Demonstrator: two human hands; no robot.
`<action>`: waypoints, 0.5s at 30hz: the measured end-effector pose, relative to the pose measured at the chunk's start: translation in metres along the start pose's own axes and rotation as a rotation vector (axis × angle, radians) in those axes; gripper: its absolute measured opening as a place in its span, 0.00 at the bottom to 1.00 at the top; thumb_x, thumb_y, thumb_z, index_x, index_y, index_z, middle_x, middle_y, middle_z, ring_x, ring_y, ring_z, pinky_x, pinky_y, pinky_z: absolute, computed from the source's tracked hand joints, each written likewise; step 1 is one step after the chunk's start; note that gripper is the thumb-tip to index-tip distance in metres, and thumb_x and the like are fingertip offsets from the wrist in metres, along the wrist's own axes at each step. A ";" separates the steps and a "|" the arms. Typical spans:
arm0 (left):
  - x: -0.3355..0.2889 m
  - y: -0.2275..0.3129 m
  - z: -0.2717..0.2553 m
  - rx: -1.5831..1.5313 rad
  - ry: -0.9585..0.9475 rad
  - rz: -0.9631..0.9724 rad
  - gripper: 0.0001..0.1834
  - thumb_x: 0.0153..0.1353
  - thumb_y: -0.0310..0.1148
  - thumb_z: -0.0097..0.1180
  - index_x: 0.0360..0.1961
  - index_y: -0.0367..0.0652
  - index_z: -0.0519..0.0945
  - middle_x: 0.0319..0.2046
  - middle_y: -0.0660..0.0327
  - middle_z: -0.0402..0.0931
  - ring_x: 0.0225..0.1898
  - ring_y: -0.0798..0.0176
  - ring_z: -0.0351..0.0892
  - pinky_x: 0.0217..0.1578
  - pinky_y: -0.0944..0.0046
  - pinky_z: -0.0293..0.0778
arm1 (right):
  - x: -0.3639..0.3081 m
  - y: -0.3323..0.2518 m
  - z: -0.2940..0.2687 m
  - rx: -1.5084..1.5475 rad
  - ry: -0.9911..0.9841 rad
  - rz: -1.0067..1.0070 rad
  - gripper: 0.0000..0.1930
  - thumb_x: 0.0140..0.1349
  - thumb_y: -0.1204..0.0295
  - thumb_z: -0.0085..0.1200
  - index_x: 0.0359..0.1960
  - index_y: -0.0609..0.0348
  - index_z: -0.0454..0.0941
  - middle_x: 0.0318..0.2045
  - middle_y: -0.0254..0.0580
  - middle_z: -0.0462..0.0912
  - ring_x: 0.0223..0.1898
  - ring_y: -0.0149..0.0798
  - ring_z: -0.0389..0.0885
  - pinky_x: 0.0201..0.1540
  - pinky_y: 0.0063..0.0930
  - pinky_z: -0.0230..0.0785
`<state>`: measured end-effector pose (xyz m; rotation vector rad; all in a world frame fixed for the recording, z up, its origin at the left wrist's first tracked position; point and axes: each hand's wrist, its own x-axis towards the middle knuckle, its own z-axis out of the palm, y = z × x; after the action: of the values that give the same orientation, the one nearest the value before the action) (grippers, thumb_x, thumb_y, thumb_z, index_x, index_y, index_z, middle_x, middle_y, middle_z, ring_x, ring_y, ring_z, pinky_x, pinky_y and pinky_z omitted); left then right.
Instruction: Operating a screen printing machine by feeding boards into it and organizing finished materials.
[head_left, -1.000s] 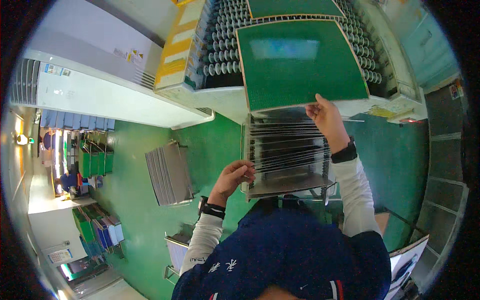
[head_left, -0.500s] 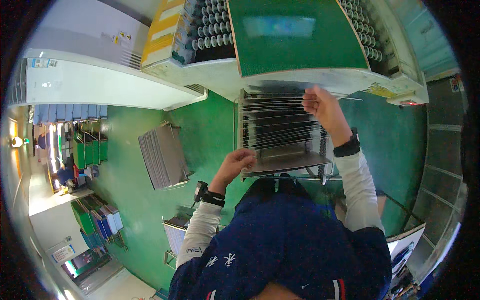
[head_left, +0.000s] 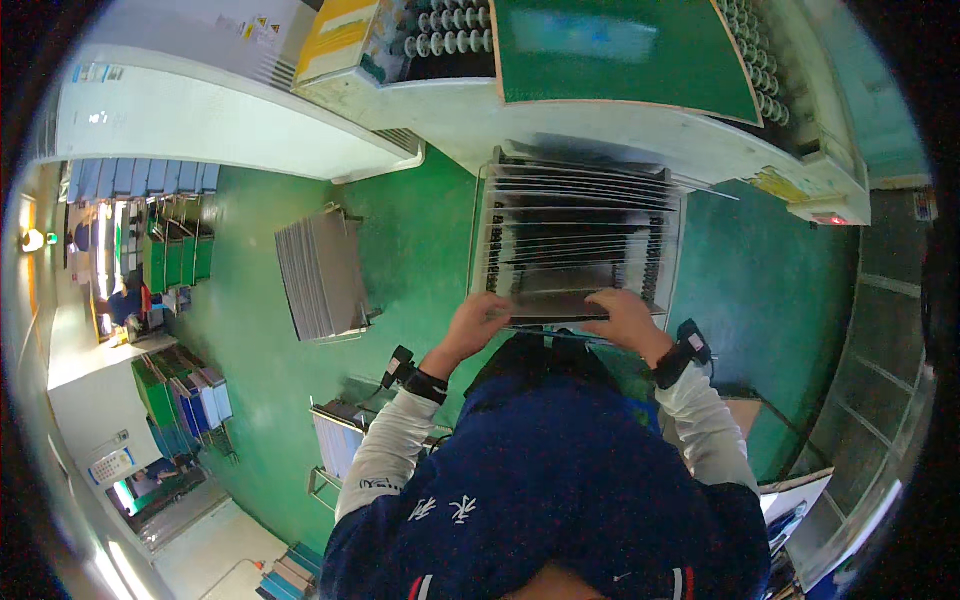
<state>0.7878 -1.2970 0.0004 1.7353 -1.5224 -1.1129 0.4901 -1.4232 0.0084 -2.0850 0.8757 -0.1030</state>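
Observation:
A wire rack (head_left: pixel 672 255) stands upright in front of me with several thin panels in its slots, seen nearly edge-on. At its near side is a grey-brown panel (head_left: pixel 553 305). My left hand (head_left: pixel 478 326) is at the left part of that panel's edge, its fingers curled onto it. My right hand (head_left: pixel 626 324) is closed at the edge farther right, thumb and fingers bent against the panel. The fingertips of both hands are partly hidden or blurred.
Beyond the rack is a roller conveyor machine (head_left: pixel 450 43) with a large green board (head_left: pixel 630 60) on it. Another rack of grey panels (head_left: pixel 322 275) stands to the left on the green floor. A white cabinet (head_left: pixel 230 125) is at the upper left.
My right hand has come from the rack's far right side down to the near panel's edge. My left hand stays near the panel's left part. The view has shifted slightly.

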 end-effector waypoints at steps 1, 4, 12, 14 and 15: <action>-0.005 -0.009 0.001 -0.001 0.007 -0.006 0.09 0.57 0.31 0.59 0.38 0.40 0.81 0.38 0.54 0.78 0.41 0.54 0.79 0.42 0.61 0.75 | -0.002 0.001 0.005 -0.117 -0.036 0.006 0.20 0.53 0.58 0.61 0.44 0.56 0.79 0.36 0.43 0.81 0.40 0.47 0.80 0.43 0.37 0.73; -0.018 -0.024 -0.001 -0.029 0.114 -0.070 0.10 0.58 0.32 0.58 0.40 0.40 0.81 0.38 0.56 0.79 0.40 0.57 0.80 0.42 0.61 0.75 | -0.001 0.009 0.022 -0.358 -0.104 -0.001 0.14 0.50 0.65 0.59 0.38 0.56 0.81 0.33 0.45 0.81 0.39 0.50 0.79 0.44 0.42 0.71; -0.051 -0.039 -0.014 -0.435 0.370 -0.482 0.12 0.63 0.33 0.54 0.43 0.36 0.79 0.36 0.61 0.81 0.36 0.67 0.78 0.37 0.67 0.74 | 0.005 0.000 0.017 -0.408 -0.013 -0.040 0.07 0.51 0.73 0.50 0.28 0.55 0.80 0.28 0.44 0.80 0.34 0.50 0.79 0.36 0.45 0.71; -0.058 -0.049 -0.012 -0.471 0.351 -0.524 0.13 0.63 0.34 0.55 0.44 0.36 0.79 0.38 0.60 0.81 0.39 0.66 0.79 0.38 0.66 0.74 | 0.001 -0.029 -0.008 -0.425 -0.027 -0.042 0.07 0.51 0.72 0.50 0.28 0.55 0.81 0.27 0.45 0.80 0.33 0.51 0.79 0.35 0.45 0.71; -0.064 -0.053 -0.010 -0.500 0.326 -0.578 0.14 0.63 0.35 0.55 0.46 0.37 0.78 0.40 0.59 0.81 0.41 0.65 0.79 0.39 0.65 0.75 | -0.002 -0.047 -0.024 -0.429 -0.046 -0.039 0.07 0.51 0.72 0.49 0.28 0.55 0.81 0.27 0.45 0.79 0.32 0.51 0.79 0.34 0.45 0.71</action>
<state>0.8232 -1.2257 -0.0260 1.9051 -0.4890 -1.2605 0.5056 -1.4195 0.0593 -2.4912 0.8870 0.1229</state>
